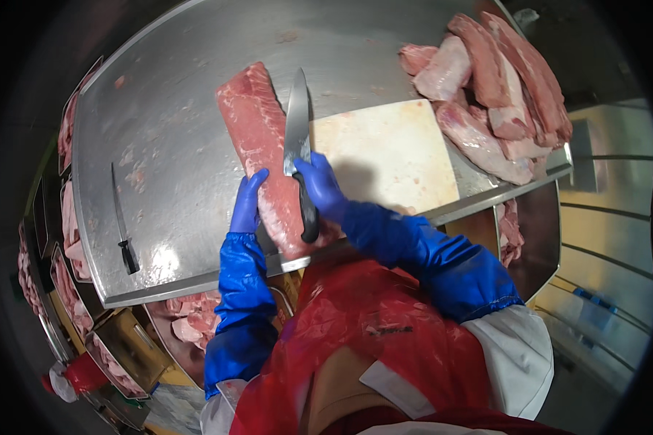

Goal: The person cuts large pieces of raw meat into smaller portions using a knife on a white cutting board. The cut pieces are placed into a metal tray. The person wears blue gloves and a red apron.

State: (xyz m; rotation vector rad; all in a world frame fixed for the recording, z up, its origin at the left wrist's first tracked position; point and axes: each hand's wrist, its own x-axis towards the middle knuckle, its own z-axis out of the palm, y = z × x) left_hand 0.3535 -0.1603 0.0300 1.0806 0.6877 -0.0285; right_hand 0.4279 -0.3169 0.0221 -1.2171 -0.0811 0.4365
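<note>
Bright overhead light; glare on the steel table (196,94); dark, bent fisheye rim.

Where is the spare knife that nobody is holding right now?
In the head view, the spare knife lies alone on the left part of the steel table, left of the left hand.

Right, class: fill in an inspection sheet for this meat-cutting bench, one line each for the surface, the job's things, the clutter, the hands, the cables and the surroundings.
Surface: steel table, wet, with meat scraps; pale cutting board on it.
Job's things: long meat slab lying on the table beside the board; large knife with its blade at the slab's right edge.
Clutter: spare knife lying at the left; meat pile at the far right corner.
Hands: left hand in a blue glove rests on the slab; right hand grips the knife handle.
Cables: nothing seen.
Surroundings: trays of meat along the left; bin of cuts below the table edge.
</note>
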